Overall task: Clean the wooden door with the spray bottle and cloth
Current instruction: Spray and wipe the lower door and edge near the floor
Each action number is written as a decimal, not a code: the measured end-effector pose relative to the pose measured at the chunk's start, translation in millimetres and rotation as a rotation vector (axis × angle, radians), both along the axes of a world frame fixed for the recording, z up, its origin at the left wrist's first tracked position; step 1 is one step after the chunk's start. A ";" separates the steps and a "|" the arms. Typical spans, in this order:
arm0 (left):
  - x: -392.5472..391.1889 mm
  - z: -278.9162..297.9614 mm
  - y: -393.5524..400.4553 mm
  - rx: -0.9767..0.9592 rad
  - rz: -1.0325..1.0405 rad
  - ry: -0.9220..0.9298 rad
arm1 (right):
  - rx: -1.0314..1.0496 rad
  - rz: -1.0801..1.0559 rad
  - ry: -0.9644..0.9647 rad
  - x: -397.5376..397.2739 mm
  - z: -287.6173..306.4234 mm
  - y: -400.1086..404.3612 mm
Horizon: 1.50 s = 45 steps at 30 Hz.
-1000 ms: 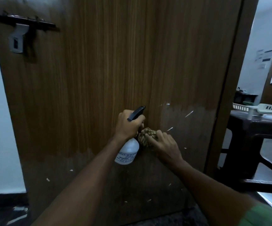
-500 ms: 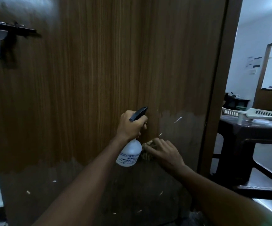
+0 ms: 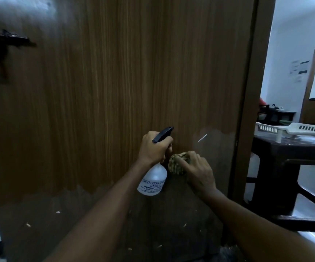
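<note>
The wooden door [image 3: 105, 82] fills most of the view, its lower part darker and flecked with pale specks. My left hand [image 3: 155, 148] grips the neck of a white spray bottle [image 3: 153, 181] with a black trigger head, nozzle close to the door. Just right of it, my right hand [image 3: 196, 171] holds a bunched tan patterned cloth [image 3: 176, 163] pressed against the door.
A black latch [image 3: 3, 41] sits at the door's upper left. The door's edge [image 3: 247, 110] runs down the right. Beyond it stands a dark table [image 3: 285, 154] carrying a white plastic tray [image 3: 294, 129], in a lit room.
The view has shifted right and closer to the door. The cloth in my right hand has moved slightly up and right along the door. My left hand keeps the bottle in place.
</note>
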State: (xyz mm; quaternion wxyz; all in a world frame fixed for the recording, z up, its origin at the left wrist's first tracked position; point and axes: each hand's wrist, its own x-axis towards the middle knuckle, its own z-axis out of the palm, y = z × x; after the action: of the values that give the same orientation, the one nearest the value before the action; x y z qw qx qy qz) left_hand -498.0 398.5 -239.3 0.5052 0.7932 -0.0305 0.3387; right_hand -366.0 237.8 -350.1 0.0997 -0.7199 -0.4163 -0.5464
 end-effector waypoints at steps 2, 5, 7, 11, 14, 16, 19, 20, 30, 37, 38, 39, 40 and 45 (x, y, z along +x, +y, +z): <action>1.9 -1.4 -2.9 -0.026 -0.001 0.002 | 0.147 -0.005 0.053 -5.0 32.4 8.2; 8.2 -5.9 -7.5 -0.029 -0.001 0.021 | 0.472 -0.052 0.201 -11.4 102.2 23.5; 12.9 -10.6 -10.2 -0.044 -0.011 0.030 | 0.504 -0.052 0.253 -11.5 110.8 26.5; 20.8 -17.7 -19.7 -0.009 -0.039 0.051 | 0.205 -0.087 0.167 -7.0 13.2 1.3; 24.7 -18.8 -29.7 0.001 -0.061 0.052 | 0.011 -0.080 0.148 4.6 -12.3 -21.8; 27.4 -16.9 -33.7 -0.027 -0.068 0.053 | 0.127 -0.083 0.181 6.5 17.9 -14.6; 33.7 -15.6 -38.5 -0.041 -0.067 0.043 | 0.452 -0.072 0.274 12.1 82.2 -7.6; 36.2 -15.5 -40.3 -0.045 -0.064 0.036 | 0.498 -0.050 0.294 15.5 94.0 -9.0; 57.1 -24.1 -64.7 -0.087 -0.061 0.041 | 0.325 -0.115 0.370 26.2 21.0 -48.0; 75.0 -25.1 -78.3 -0.102 -0.049 0.033 | 0.572 -0.075 0.371 41.0 49.3 -40.2; 77.0 -25.4 -81.0 -0.095 -0.042 0.028 | 0.495 -0.130 0.381 40.7 26.0 -46.1; 79.2 -25.8 -83.3 -0.092 -0.040 0.025 | 0.424 -0.166 0.405 39.2 6.3 -53.3; 80.8 -27.0 -85.8 -0.094 -0.041 0.023 | 0.369 -0.181 0.429 40.3 -5.2 -61.3; 88.0 -30.0 -99.3 -0.118 -0.068 0.044 | 0.635 -0.086 0.436 57.0 53.1 -64.4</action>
State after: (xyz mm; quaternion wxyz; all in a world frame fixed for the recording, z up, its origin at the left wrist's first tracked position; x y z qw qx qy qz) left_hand -410.0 299.1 -269.3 0.5629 0.7678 -0.0261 0.3049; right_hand -309.0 173.4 -297.0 0.3807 -0.7693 -0.1650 -0.4859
